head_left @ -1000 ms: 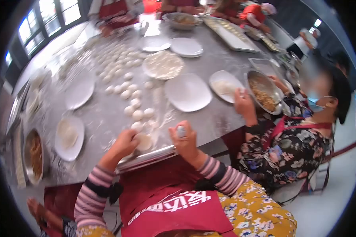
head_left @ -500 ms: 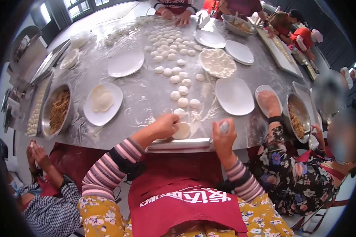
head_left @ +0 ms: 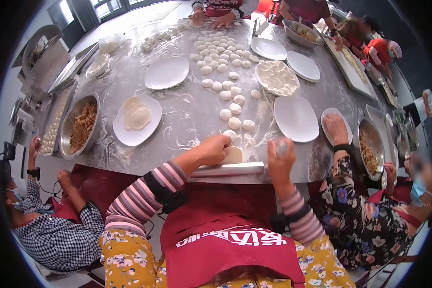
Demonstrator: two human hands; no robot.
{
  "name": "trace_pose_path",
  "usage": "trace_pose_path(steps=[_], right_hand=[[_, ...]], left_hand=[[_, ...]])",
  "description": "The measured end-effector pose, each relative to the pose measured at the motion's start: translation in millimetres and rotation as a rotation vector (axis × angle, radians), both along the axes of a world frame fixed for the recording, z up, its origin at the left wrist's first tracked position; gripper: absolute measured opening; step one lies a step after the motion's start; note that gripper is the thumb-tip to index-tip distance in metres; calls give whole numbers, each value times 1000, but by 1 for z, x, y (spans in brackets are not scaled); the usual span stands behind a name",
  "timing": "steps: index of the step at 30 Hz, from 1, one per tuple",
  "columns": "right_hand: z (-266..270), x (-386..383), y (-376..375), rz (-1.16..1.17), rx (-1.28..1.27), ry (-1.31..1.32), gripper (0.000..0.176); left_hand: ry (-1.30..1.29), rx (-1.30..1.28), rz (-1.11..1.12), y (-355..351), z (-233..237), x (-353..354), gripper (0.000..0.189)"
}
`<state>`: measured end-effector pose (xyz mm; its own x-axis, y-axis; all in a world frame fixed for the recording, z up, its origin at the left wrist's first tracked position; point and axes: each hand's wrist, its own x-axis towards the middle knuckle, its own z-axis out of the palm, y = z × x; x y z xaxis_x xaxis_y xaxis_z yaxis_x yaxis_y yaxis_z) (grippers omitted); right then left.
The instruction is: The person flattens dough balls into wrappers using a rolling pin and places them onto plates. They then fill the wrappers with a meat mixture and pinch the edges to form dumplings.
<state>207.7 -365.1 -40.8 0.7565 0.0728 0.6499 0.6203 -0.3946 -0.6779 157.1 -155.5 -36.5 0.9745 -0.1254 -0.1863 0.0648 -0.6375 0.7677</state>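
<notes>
My left hand [head_left: 211, 149] pinches the edge of a flat round dough wrapper [head_left: 234, 154] lying on the floured steel table [head_left: 187, 120] at its near edge. My right hand [head_left: 279, 161] is closed around a small rolling pin [head_left: 281, 146], held beside the wrapper to its right. Just beyond the wrapper lies a trail of several pale dough balls [head_left: 234, 113] running toward the far side.
White plates surround the dough: one with stacked wrappers [head_left: 137, 120], one empty [head_left: 296, 118], one heaped with wrappers [head_left: 276, 77]. Bowls of filling stand at left [head_left: 79, 126] and right [head_left: 369, 150]. A seated person's hand [head_left: 337, 128] rests at right; another person sits at lower left.
The view has swung left and steadied. My left hand has stayed on the wrapper and my right hand still grips the pin; the neighbour's hand has settled on the table at right.
</notes>
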Motion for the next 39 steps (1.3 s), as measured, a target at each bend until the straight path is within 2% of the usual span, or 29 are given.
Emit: trace_pose_path(steps=[3, 5, 8, 10, 13, 16, 18, 20, 22, 23, 24, 26, 29, 30, 31, 32, 33, 34, 37, 39], right_hand=[[-7, 45, 34, -1, -63, -66, 24], [-6, 50, 41, 63, -5, 33, 24], [-7, 24, 12, 0, -76, -101, 22], [-14, -9, -11, 13, 39, 134, 21], [-13, -22, -20, 41, 37, 205, 20], [-10, 31, 21, -18, 10, 52, 19], [-15, 43, 32, -16, -22, -9, 20], [-13, 57, 44, -28, -59, -84, 22], [-13, 41, 24, -63, -82, -176, 21], [-14, 28, 11, 12, -1, 21, 18], [1, 10, 4, 50, 2, -26, 17], [-18, -2, -15, 81, 125, 270, 19], [-17, -13, -21, 101, 142, 251, 21], [-19, -12, -21, 102, 145, 236, 22], [-21, -11, -21, 99, 152, 246, 22], [-22, -9, -20, 111, 152, 219, 22], [-22, -8, -20, 123, 152, 192, 22], [-22, -7, -20, 116, 159, 194, 22], [-18, -9, -19, 127, 162, 221, 22], [-13, -11, -19, 138, 174, 240, 21]], left_hand=[[-67, 132, 35, -7, 2, 5, 20], [-52, 140, 80, -10, 3, 8, 21], [-47, 131, -8, -7, -8, 8, 17], [-35, 64, 39, 0, -11, 6, 16], [14, 16, 39, 13, -13, 1, 13], [-54, 48, -63, 10, -8, -1, 14], [-32, 130, 20, 4, 2, 3, 18], [-45, 134, 86, 4, -8, 6, 22], [-53, 183, 47, 1, -5, -1, 23], [-39, 182, 47, 0, 0, -6, 19], [-71, 94, 78, 3, -3, -11, 19], [-97, 15, 116, 13, 0, -20, 19], [-194, -79, 294, 72, 25, -37, 12], [-184, -80, 355, 96, 49, -46, 11], [-213, 59, 423, 125, 60, -54, 15], [-204, -69, 538, 158, 62, -60, 22], [-177, 293, 717, 179, 71, -65, 25], [-298, 444, 839, 188, 74, -69, 29], [-253, 364, 714, 180, 71, -55, 27], [-226, 248, 505, 139, 58, -33, 20]])
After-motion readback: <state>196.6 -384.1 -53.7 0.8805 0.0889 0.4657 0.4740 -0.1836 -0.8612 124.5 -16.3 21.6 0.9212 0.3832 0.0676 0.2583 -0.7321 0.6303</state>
